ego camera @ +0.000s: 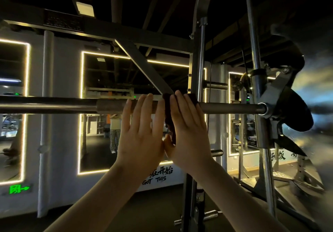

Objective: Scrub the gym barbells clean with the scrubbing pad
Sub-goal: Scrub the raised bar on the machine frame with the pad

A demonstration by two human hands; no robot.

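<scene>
Evidently both hands are lying flat with fingers straight: the right hand (187,132) is pressing the dark scrubbing pad (168,110) against the barbell (234,108), likely to spread pressure, while the left hand (142,132), at its 9 o'clock, is steadying the bare bar (holding nothing). At 6 o'clock, wall lettering (155,180) is reading "GOT THIS"; at 8 o'clock a green exit sign (18,189) is glowing.

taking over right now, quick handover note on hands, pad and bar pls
Left hand: open, straight fingers resting on the barbell just left of the pad.
Right hand: open, straight fingers pressing the dark pad against the barbell.
Pad: draped over the barbell, lower end hanging between the hands.
Done: cannot tell which stretches are scrubbed.
To do: scrub along the barbell, including the long left part.
</scene>
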